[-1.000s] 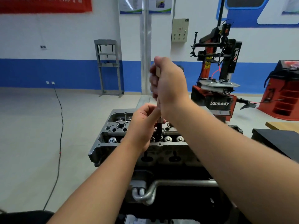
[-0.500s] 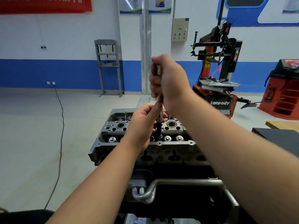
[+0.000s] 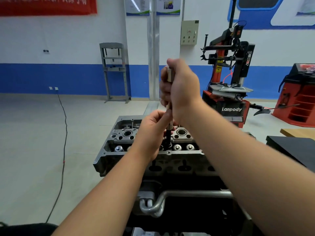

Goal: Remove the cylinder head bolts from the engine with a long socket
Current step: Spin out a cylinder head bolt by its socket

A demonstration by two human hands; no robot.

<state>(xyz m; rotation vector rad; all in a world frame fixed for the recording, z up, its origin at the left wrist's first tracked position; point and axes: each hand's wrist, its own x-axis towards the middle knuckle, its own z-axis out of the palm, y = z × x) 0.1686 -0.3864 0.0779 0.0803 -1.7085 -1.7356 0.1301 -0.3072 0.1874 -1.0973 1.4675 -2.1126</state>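
A grey cylinder head (image 3: 122, 147) sits on top of the engine in front of me, with round valve caps along its near edge. A long socket tool (image 3: 169, 132) stands upright in the head, its dark lower end down in a bolt hole. My right hand (image 3: 180, 89) grips the tool's upper metal handle in a fist. Lower down, my left hand (image 3: 151, 133) holds the shaft between thumb and fingers just above the head. The bolt itself is hidden under the socket.
A red and black tyre changer (image 3: 230, 79) stands behind the engine to the right, a red machine (image 3: 300, 97) further right. A dark bench (image 3: 293, 149) lies at right. A grey press frame (image 3: 114, 72) stands by the wall. A black cable (image 3: 63, 150) runs across the floor at left. Metal pipes (image 3: 153, 205) cross the engine's front.
My right hand has turned slightly on the tool's handle and dropped a little. My left hand stays on the shaft and the tool stays upright in the same hole.
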